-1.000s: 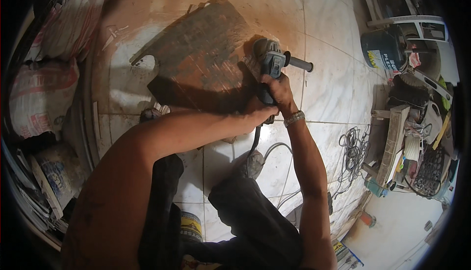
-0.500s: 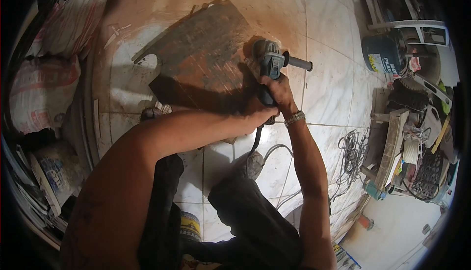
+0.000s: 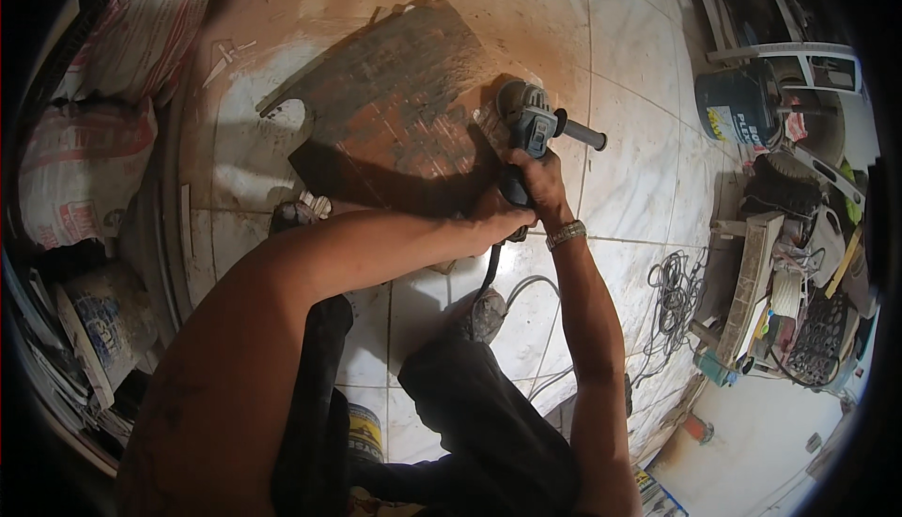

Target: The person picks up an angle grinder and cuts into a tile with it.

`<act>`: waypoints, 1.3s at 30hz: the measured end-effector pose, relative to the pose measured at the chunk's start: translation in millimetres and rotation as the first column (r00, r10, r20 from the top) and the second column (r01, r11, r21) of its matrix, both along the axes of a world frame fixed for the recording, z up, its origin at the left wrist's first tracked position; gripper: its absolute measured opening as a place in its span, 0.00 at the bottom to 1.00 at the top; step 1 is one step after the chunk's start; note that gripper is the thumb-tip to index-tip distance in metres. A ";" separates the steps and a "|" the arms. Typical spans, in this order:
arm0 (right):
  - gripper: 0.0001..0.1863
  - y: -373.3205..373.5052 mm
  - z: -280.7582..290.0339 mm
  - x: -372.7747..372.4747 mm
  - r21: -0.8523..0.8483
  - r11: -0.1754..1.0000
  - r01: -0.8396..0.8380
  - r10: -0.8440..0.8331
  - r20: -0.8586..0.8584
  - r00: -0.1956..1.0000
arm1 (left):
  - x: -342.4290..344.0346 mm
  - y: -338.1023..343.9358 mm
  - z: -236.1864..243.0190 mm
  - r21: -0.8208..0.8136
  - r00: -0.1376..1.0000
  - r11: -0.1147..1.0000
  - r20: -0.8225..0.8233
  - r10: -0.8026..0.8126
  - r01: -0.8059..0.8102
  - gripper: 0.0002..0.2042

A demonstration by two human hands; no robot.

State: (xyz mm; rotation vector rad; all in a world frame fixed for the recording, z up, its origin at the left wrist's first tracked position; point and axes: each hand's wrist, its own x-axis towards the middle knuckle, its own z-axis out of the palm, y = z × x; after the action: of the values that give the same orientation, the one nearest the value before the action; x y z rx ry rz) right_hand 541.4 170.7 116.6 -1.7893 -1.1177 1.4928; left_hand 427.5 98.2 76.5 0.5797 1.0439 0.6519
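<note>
An angle grinder (image 3: 534,127) with a dark side handle (image 3: 584,132) pointing right is held in both my hands. My right hand (image 3: 539,179), with a metal-band watch on the wrist, wraps round its body just behind the head. Behind it, my left hand (image 3: 505,216) closes on the rear of the grip, where the black cord (image 3: 492,268) comes out. The grinder's round guard is at the right edge of a brown, scored slab (image 3: 395,94) lying on the floor. Whether the disc touches the slab is hidden.
Reddish dust covers the tiled floor (image 3: 526,19) around the slab. White and red sacks (image 3: 89,165) stand at the left. On the right are a dark bucket (image 3: 738,108), a wooden bench (image 3: 750,273) with clutter, and a coiled cable (image 3: 678,287). A small can (image 3: 365,431) stands by my legs.
The grinder and both hands have shifted slightly right and toward me along the slab's edge. My grip is the same.
</note>
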 end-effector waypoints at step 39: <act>0.26 -7.7 0.7 -3.8 0.071 0.968 -0.241 0.233 0.108 0.966 | -2.8 -17.3 22.9 -0.107 0.997 0.992 -0.002 -0.074 0.073 0.10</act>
State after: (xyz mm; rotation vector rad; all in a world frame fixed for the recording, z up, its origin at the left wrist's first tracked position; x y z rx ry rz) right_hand 537.6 162.9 117.2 -1.7360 -1.4668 1.4787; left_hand 424.7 80.9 99.4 0.5249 1.0517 0.5270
